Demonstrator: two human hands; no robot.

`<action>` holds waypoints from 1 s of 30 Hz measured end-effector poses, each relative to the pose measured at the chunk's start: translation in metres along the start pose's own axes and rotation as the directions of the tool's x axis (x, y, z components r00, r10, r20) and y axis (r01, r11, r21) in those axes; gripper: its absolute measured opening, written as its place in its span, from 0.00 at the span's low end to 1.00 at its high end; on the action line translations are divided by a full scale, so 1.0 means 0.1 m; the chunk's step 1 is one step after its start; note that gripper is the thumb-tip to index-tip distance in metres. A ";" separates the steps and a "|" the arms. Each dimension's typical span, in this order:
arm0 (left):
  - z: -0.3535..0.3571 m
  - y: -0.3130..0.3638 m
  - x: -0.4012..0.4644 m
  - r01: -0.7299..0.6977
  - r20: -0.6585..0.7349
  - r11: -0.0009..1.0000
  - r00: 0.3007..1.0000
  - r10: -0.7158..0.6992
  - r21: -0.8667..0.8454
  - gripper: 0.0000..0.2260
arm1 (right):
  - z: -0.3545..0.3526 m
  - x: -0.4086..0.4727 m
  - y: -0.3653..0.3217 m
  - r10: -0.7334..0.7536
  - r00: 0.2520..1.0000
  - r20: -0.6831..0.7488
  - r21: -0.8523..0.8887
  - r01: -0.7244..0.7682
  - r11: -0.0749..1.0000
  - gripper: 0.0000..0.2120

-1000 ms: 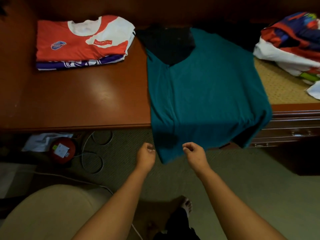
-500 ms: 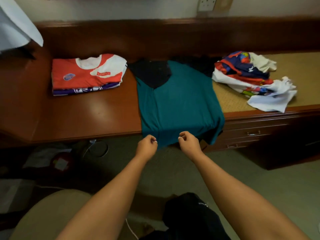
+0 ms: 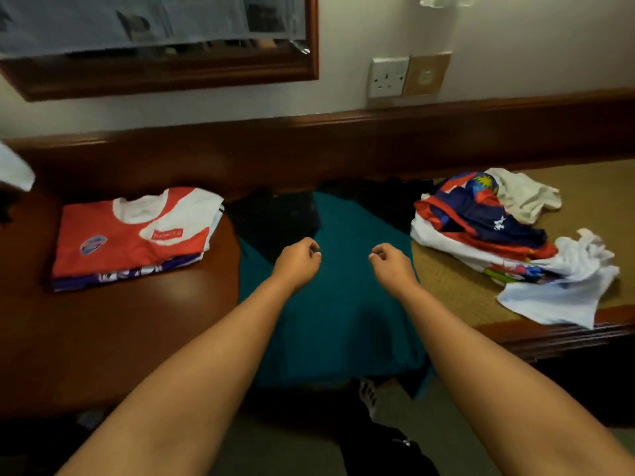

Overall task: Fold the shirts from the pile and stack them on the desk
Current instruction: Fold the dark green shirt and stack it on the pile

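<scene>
Carrying the teal shirt (image 3: 343,304) hem up from the surface (image 3: 120,338) edge to mid-frame, I am pinching it in both hands, left hand (image 3: 298,261) and right hand (image 3: 391,264); halving fold is nearing completion.

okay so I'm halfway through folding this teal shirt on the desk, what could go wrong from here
1. The teal shirt lies over dark clothing at its far end; your left hand and right hand may drag that along into the fold.
2. The shirt's near edge hangs over the desk front, so it could slide off.
3. The unfolded pile sits close on the right, and a loose white piece could catch.
</scene>
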State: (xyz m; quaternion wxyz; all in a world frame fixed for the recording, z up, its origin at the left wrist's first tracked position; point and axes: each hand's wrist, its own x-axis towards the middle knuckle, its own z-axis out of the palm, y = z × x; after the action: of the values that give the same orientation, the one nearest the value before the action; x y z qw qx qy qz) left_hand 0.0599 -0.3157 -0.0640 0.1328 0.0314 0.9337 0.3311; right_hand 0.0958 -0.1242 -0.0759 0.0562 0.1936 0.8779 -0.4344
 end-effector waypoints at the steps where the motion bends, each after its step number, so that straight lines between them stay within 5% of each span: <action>1: 0.02 0.11 0.21 -0.007 0.023 1.000 1.000 0.006 0.016 0.11 | -0.06 0.21 0.00 0.019 1.000 -0.014 0.023 -0.019 1.000 0.11; 10: 0.27 0.88 2.03 -0.155 0.177 0.973 0.976 0.124 0.174 0.13 | -0.41 1.58 0.09 0.225 0.971 -0.077 0.143 -0.213 0.967 0.16; 16: 0.77 1.19 2.98 -0.354 0.424 0.900 0.877 0.225 0.256 0.17 | -0.32 2.19 0.32 0.346 0.928 -0.140 0.150 -0.326 0.933 0.18; 21: 1.18 1.47 3.54 -0.525 0.529 0.796 0.787 0.319 0.302 0.21 | -0.23 2.44 0.54 0.363 0.898 -0.248 0.059 -0.360 0.931 0.16; 25: 1.49 1.64 3.82 -0.605 0.570 0.716 0.743 0.350 0.349 0.22 | -0.15 2.52 0.66 0.406 0.852 -0.329 -0.003 -0.432 0.902 0.25; 30: 1.77 1.72 3.96 -0.588 0.555 0.703 0.766 0.326 0.399 0.18 | -0.01 2.60 0.64 0.435 0.810 -0.392 -0.108 -0.511 0.853 0.22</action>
State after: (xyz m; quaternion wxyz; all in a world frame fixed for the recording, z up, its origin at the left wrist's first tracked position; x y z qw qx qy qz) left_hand -0.2783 -0.0158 -0.1784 0.2379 0.3804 0.8921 0.0538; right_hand -0.1182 -0.0122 -0.1922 0.0241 0.4748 0.8373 -0.2701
